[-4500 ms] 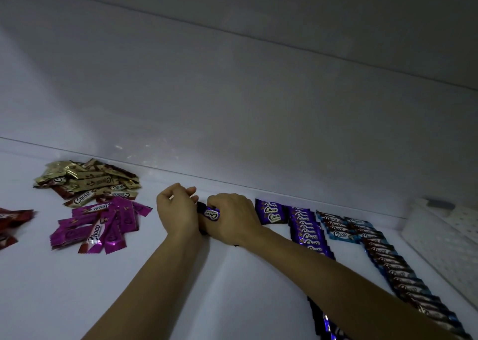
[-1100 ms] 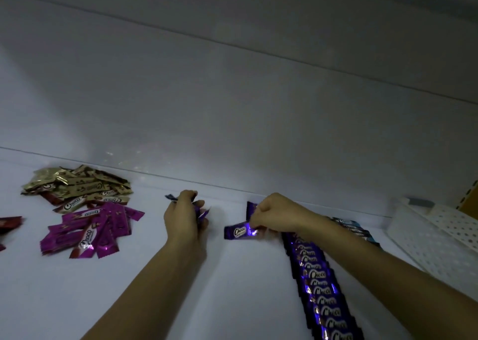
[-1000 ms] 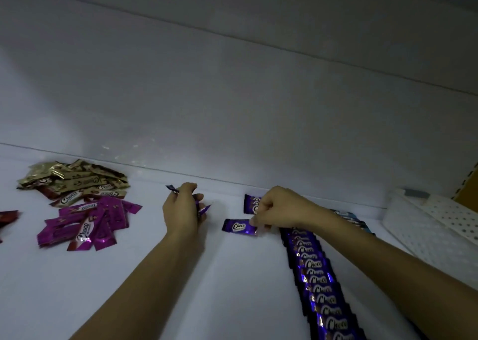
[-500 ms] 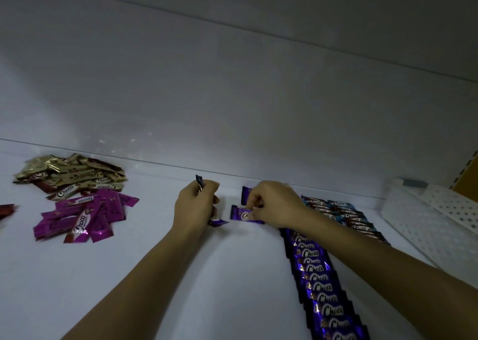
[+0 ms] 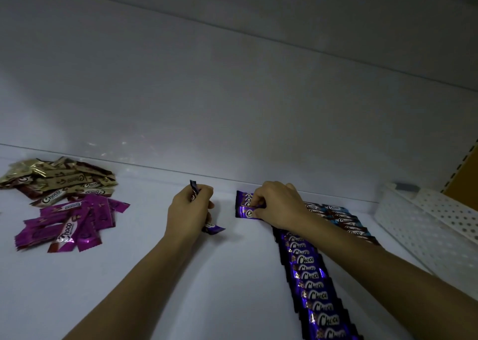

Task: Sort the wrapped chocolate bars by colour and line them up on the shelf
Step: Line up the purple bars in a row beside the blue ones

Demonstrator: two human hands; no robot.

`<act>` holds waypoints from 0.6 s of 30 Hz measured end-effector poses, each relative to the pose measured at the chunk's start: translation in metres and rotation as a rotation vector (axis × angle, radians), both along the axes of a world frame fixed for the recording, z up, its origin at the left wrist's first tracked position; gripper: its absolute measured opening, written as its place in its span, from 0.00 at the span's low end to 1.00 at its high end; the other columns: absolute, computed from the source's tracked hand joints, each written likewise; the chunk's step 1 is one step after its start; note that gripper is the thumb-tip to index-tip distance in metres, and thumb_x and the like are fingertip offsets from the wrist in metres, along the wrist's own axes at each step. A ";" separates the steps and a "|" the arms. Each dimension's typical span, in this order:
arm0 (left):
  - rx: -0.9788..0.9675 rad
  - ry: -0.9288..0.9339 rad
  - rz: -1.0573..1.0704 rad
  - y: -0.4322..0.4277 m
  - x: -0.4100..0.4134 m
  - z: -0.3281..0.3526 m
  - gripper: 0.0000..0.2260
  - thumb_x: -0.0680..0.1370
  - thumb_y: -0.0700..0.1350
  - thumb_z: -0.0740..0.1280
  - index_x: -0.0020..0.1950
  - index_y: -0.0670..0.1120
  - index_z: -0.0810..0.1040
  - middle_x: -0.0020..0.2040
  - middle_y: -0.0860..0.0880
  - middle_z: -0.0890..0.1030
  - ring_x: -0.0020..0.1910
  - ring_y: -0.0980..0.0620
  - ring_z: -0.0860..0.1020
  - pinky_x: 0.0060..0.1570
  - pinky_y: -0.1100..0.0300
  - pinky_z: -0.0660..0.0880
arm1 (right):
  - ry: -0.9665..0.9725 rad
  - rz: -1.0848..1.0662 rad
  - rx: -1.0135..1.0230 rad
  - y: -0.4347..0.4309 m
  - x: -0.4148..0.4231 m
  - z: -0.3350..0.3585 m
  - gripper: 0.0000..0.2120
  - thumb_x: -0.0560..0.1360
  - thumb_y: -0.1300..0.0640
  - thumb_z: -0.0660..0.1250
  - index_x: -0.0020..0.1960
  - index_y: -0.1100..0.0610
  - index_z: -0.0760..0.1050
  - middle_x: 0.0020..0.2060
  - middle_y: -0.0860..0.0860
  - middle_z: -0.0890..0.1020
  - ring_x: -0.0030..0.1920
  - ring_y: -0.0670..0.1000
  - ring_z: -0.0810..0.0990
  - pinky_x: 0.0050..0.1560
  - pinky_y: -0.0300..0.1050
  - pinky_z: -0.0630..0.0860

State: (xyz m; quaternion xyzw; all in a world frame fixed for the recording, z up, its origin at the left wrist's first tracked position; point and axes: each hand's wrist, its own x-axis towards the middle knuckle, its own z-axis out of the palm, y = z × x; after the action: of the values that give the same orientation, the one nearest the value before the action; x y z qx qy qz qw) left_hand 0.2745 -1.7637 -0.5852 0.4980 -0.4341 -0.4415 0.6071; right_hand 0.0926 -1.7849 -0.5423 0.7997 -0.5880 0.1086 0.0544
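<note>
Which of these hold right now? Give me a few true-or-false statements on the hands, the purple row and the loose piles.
1. The left hand grips a spare purple bar. True.
2. The right hand pinches the end bar at the far end of the purple row. True.
3. The magenta bars are lined up in a row. False: they lie in a loose pile.
4. The white basket stands beside the gold pile. False: the basket is far right, the gold pile far left.

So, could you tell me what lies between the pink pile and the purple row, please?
In the head view, only the left hand, gripping purple bars, lies between the pink pile and the purple row; the shelf around it is bare.
</note>
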 end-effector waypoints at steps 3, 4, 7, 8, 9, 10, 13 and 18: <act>0.004 0.012 0.002 0.000 0.000 0.000 0.05 0.78 0.46 0.64 0.43 0.49 0.78 0.35 0.49 0.78 0.22 0.56 0.73 0.29 0.61 0.70 | 0.001 0.003 -0.015 -0.002 0.000 -0.002 0.08 0.73 0.53 0.70 0.52 0.50 0.80 0.49 0.49 0.77 0.53 0.50 0.75 0.54 0.45 0.62; 0.005 0.012 0.002 0.000 0.000 0.001 0.05 0.78 0.46 0.64 0.43 0.49 0.78 0.35 0.49 0.78 0.22 0.56 0.73 0.29 0.61 0.71 | 0.001 0.003 -0.017 -0.003 -0.001 -0.003 0.08 0.73 0.53 0.70 0.52 0.50 0.80 0.49 0.49 0.77 0.53 0.50 0.74 0.54 0.45 0.62; 0.005 -0.017 -0.001 0.001 0.000 0.000 0.05 0.78 0.46 0.64 0.43 0.49 0.77 0.36 0.49 0.79 0.22 0.58 0.74 0.29 0.62 0.72 | -0.013 0.007 -0.026 -0.004 -0.001 -0.005 0.08 0.72 0.55 0.70 0.51 0.51 0.78 0.49 0.49 0.75 0.53 0.50 0.73 0.54 0.44 0.62; 0.001 -0.030 -0.001 0.001 0.000 0.000 0.05 0.78 0.46 0.64 0.43 0.49 0.76 0.36 0.49 0.79 0.22 0.59 0.74 0.28 0.64 0.72 | -0.029 0.016 -0.043 -0.003 -0.001 -0.007 0.08 0.72 0.56 0.69 0.51 0.51 0.77 0.49 0.48 0.75 0.53 0.50 0.73 0.54 0.43 0.63; -0.004 -0.043 -0.001 0.001 -0.001 0.000 0.05 0.78 0.46 0.63 0.43 0.50 0.76 0.37 0.49 0.79 0.22 0.59 0.74 0.27 0.65 0.71 | -0.065 0.039 -0.058 -0.003 0.000 -0.007 0.09 0.71 0.57 0.69 0.51 0.52 0.76 0.48 0.47 0.75 0.52 0.49 0.73 0.55 0.44 0.64; -0.008 -0.054 -0.001 0.001 -0.001 0.000 0.05 0.79 0.46 0.63 0.43 0.50 0.76 0.37 0.49 0.79 0.22 0.60 0.74 0.27 0.66 0.71 | -0.127 0.082 -0.058 -0.001 0.002 -0.007 0.10 0.70 0.58 0.69 0.51 0.52 0.75 0.47 0.46 0.75 0.51 0.48 0.73 0.55 0.44 0.66; -0.005 -0.065 -0.003 0.003 -0.001 0.003 0.05 0.79 0.45 0.63 0.43 0.49 0.76 0.38 0.48 0.79 0.25 0.58 0.76 0.31 0.64 0.73 | -0.286 0.313 0.076 0.012 0.013 -0.005 0.18 0.68 0.53 0.73 0.55 0.48 0.72 0.47 0.42 0.77 0.43 0.43 0.76 0.48 0.42 0.74; -0.005 -0.103 -0.043 0.005 -0.002 0.004 0.10 0.76 0.43 0.62 0.37 0.41 0.71 0.30 0.47 0.72 0.34 0.48 0.70 0.36 0.57 0.67 | -0.423 0.554 0.031 0.029 0.039 -0.009 0.11 0.68 0.58 0.74 0.50 0.53 0.79 0.44 0.47 0.80 0.42 0.44 0.78 0.45 0.47 0.76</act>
State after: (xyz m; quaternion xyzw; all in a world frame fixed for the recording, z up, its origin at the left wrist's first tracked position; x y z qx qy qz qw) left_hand 0.2728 -1.7587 -0.5809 0.5092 -0.4763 -0.4272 0.5756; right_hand 0.1312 -1.7562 -0.5509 0.8894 -0.3485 0.2738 -0.1121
